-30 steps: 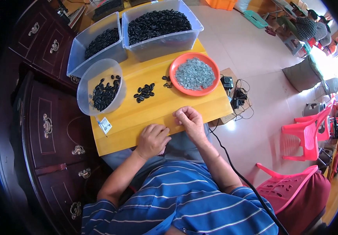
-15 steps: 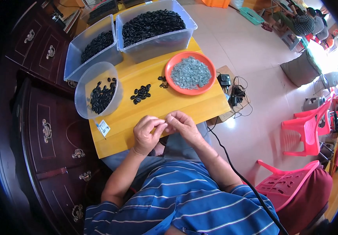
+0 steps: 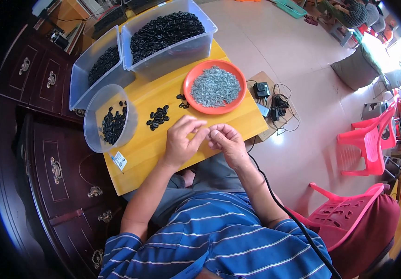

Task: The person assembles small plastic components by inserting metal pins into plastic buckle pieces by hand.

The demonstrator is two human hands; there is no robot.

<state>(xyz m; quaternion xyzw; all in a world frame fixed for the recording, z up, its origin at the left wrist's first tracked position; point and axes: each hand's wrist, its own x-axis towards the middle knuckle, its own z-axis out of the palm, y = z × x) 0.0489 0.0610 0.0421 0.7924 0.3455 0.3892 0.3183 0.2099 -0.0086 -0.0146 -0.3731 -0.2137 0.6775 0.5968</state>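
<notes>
Above the near edge of the yellow table (image 3: 163, 153), my two hands meet in front of me. My left hand (image 3: 182, 141) has its thumb and forefinger parted, the thumb tip close against the right fingers; nothing shows in it. My right hand (image 3: 228, 143) is closed in a pinch on something too small to make out. Beyond them lies a small pile of black oval pieces (image 3: 158, 117), with a few smaller black pieces (image 3: 182, 101) farther off. An orange-red plate (image 3: 213, 110) holds many tiny clear, shiny pieces (image 3: 215, 87).
A round clear tub (image 3: 132, 118) with black ovals stands left, two clear bins (image 3: 172, 52) of black pieces behind it. A tag (image 3: 119, 160) lies near the left edge. Dark drawers (image 3: 54, 162) flank the table. A black cable (image 3: 268, 186) passes my right arm; pink chairs (image 3: 365, 144) stand right.
Both hands have moved forward and slightly right over the table. The left thumb and forefinger have parted from their pinch. The view has shifted a little.
</notes>
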